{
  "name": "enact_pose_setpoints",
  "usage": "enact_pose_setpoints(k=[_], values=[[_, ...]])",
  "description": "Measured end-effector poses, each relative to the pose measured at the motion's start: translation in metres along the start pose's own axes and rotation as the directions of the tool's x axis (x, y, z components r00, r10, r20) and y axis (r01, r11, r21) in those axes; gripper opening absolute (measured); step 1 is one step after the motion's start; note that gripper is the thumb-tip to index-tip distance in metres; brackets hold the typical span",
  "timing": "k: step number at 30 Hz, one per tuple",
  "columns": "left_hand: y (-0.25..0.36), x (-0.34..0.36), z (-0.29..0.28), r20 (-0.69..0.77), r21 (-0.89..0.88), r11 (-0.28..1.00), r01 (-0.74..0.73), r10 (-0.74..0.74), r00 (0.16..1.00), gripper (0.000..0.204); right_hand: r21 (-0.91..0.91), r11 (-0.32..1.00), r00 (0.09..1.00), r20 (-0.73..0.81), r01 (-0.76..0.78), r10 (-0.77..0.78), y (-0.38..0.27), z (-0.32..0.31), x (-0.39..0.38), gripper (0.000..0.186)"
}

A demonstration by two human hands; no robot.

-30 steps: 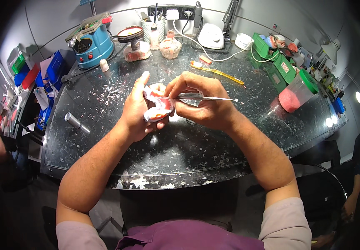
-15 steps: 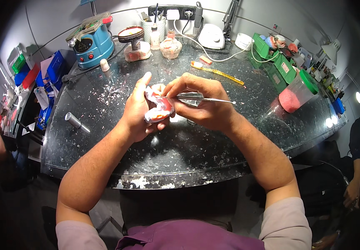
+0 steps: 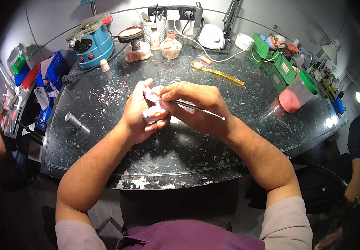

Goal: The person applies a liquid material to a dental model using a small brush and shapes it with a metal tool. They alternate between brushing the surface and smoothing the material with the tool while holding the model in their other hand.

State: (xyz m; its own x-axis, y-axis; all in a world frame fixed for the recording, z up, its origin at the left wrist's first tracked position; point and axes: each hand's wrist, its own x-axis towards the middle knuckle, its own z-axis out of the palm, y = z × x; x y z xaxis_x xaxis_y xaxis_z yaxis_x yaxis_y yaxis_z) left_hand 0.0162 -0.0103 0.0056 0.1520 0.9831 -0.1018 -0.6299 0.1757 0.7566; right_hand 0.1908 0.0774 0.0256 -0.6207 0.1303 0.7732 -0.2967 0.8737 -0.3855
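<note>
Above glass bench: left hand (image 3: 140, 112) cups pink-white denture model (image 3: 157, 111); right hand (image 3: 196, 104) pinches metal tool (image 3: 198, 109) (tip leftward).

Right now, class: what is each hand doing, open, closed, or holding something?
Left hand: closed around a pink and white dental model.
Right hand: closed on a thin metal tool, its tip at the model.

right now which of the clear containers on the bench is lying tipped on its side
The green-lidded jar with pink contents at the right; the mesh cup and small flask at the back stand upright.
</note>
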Motion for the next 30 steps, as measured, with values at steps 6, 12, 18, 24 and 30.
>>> enact_pose_setpoints(k=[6, 12, 18, 24, 30], values=[[-0.003, 0.0, 0.0, -0.093, 0.057, 0.998, -0.022, 0.027, 0.995, 0.048, -0.123, 0.988, 0.996, 0.018, 0.089, -0.088, -0.003, 0.0, 0.001, 0.014], [-0.005, 0.002, -0.007, -0.075, 0.097, 0.994, -0.053, 0.06, 0.995, 0.043, -0.147, 0.985, 0.996, 0.013, 0.087, -0.086, -0.005, 0.001, 0.002, 0.014], [-0.005, 0.0, 0.003, -0.044, 0.068, 0.993, -0.099, 0.102, 0.994, 0.042, -0.284, 0.942, 0.984, 0.048, 0.176, -0.17, -0.005, 0.0, 0.002, 0.015], [-0.006, -0.002, 0.007, -0.036, 0.037, 0.993, -0.111, 0.113, 0.993, 0.042, -0.198, 0.974, 0.994, 0.027, 0.106, -0.102, -0.007, -0.001, 0.002, 0.013], [-0.007, -0.001, 0.003, -0.065, 0.051, 0.992, -0.112, 0.115, 0.991, 0.045, -0.18, 0.979, 0.995, 0.013, 0.095, -0.094, -0.007, 0.0, 0.003, 0.012]])
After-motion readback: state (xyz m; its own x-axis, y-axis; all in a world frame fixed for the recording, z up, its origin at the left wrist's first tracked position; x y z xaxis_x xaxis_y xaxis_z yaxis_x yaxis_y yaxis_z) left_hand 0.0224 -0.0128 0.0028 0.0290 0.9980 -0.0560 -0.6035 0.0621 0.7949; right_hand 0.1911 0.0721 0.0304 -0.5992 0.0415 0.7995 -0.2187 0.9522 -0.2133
